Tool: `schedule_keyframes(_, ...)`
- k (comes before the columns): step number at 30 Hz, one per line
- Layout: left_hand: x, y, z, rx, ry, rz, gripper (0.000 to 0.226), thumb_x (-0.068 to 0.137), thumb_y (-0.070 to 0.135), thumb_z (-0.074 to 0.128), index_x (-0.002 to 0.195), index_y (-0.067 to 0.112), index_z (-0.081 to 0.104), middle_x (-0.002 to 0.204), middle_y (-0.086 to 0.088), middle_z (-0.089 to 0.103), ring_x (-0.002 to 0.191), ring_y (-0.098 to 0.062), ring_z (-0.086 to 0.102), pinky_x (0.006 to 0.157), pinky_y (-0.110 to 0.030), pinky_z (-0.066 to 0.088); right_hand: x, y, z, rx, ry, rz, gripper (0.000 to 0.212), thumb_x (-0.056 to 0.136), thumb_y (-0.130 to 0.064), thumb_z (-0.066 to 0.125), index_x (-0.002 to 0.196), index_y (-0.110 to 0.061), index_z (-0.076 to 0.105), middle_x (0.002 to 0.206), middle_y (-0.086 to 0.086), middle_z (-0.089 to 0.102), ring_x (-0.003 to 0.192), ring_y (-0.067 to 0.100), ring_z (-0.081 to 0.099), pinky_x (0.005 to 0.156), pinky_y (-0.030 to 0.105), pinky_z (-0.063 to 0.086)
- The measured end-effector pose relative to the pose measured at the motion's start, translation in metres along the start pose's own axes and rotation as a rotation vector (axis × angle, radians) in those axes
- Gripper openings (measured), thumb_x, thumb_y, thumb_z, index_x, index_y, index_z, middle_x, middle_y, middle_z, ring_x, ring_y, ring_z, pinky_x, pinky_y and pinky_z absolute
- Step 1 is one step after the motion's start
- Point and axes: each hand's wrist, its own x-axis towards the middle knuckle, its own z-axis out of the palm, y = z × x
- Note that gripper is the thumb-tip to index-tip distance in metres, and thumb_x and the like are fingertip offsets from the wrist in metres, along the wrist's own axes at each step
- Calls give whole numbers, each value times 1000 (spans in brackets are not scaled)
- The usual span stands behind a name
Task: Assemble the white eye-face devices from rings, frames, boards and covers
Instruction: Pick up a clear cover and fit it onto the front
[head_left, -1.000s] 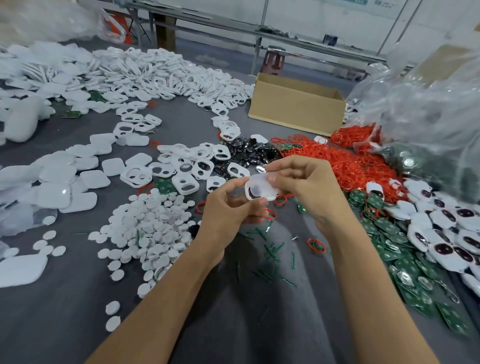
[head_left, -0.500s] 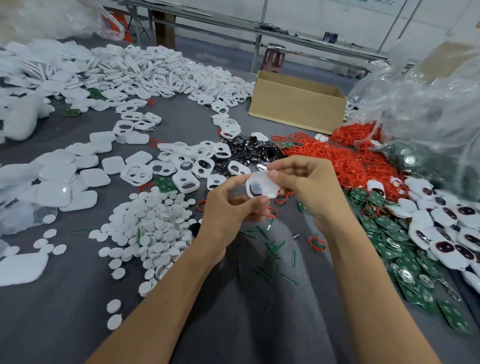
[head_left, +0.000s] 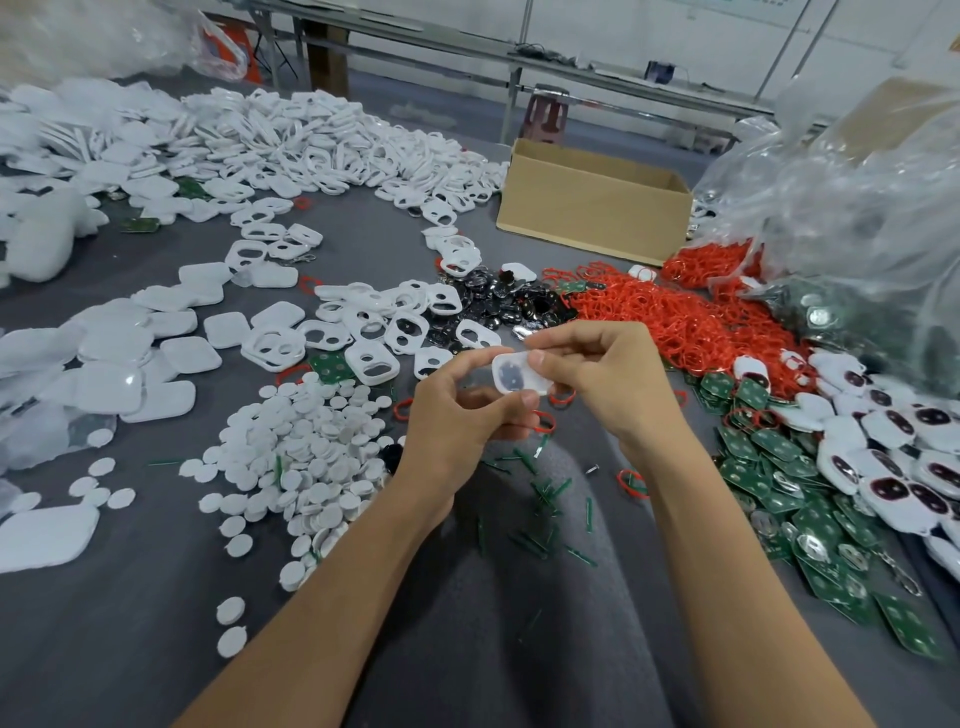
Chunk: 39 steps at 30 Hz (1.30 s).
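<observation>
Left: loose white rounded-square plastic covers (head_left: 171, 358) and a heap of small white round plastic discs (head_left: 306, 457) on the grey desk (head_left: 130, 623), with white two-hole plastic face frames (head_left: 371, 366) just beyond the heap. None of it is in play, but the discs lie near the left forearm, so a sweep of the arm would scatter them.

Centre: left hand (head_left: 452, 421) and right hand (head_left: 613, 384) both hold one small white rounded plastic piece with a dark round patch (head_left: 519, 378), in the air above the lap, clear of the desk. Left fingers (head_left: 527, 399) clamp its lower edge; right fingers (head_left: 536, 358) pinch the upper right edge. Looks like a press-fit or alignment step. Can't tell which layers are already in.

Risks, my read:
- Grip is edge-only on a small slick part. An uneven squeeze could pop it out, and it'd drop among the green plastic slivers (head_left: 545, 493) on the lap.
- Pressing one corner first could seat it skewed or trap a ring.
- A thumb on the face could smudge the dark patch.

Right: pile of thin red rubber rings (head_left: 691, 322), green circuit boards (head_left: 769, 467), and finished white eye-face devices (head_left: 893, 431) overlapping the boards. A half-done unit dropped there could get mixed in with good ones.
</observation>
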Motion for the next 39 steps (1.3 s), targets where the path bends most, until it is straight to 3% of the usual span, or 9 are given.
schedule_keyframes(10, 1, -1, 0, 5, 8, -4, 39, 75, 2, 79, 106, 21, 67, 77, -11, 75, 66, -20, 71, 60, -26, 57, 0, -2, -7, 172, -12, 61, 13, 82, 2, 69, 82, -11, 74, 55, -1, 66, 46, 10, 52, 52, 18, 46)
schedule_keyframes(15, 0, -1, 1, 8, 7, 8, 37, 75, 2, 79, 104, 22, 68, 77, -15, 74, 64, -22, 70, 61, -27, 57, -1, -1, -3, 159, -14, 57, 13, 82, 4, 68, 82, -8, 73, 52, -4, 64, 44, 8, 52, 52, 21, 44)
schedule_keyframes(20, 0, -1, 1, 14, 13, 7, 38, 75, 2, 79, 107, 19, 68, 78, -16, 74, 65, -23, 71, 61, -28, 58, -2, 1, 1, 132, 6, 61, 18, 82, 3, 68, 78, -13, 74, 52, -3, 65, 44, 9, 53, 59, 34, 41)
schedule_keyframes(26, 0, -1, 1, 21, 20, 5, 38, 74, 5, 81, 104, 23, 68, 80, -16, 74, 68, -25, 71, 65, -31, 59, -1, 2, 0, 84, 25, 52, 18, 81, 1, 69, 78, -15, 75, 56, -2, 67, 47, 11, 56, 57, 33, 43)
schedule_keyframes(32, 1, -1, -1, 22, 21, 4, 40, 74, 4, 80, 110, 17, 67, 81, -14, 75, 69, -24, 71, 64, -29, 58, 0, 2, 4, -63, 56, -13, 14, 77, -4, 76, 78, -18, 75, 61, -1, 68, 48, 10, 59, 57, 27, 49)
schedule_keyframes(37, 0, -1, 0, 9, 16, 4, 38, 75, 2, 79, 109, 14, 67, 80, -13, 75, 66, -22, 71, 63, -29, 58, 1, 2, 6, -263, 82, -88, 19, 71, -10, 82, 86, -17, 73, 73, 4, 64, 61, 19, 61, 66, 38, 57)
schedule_keyframes(39, 0, -1, -1, 6, 11, 6, 36, 76, 2, 79, 107, 15, 67, 81, -14, 75, 66, -22, 71, 63, -29, 58, 1, 3, 8, -321, 93, -119, 17, 71, -12, 81, 83, -19, 72, 70, -1, 62, 59, 15, 57, 65, 35, 55)
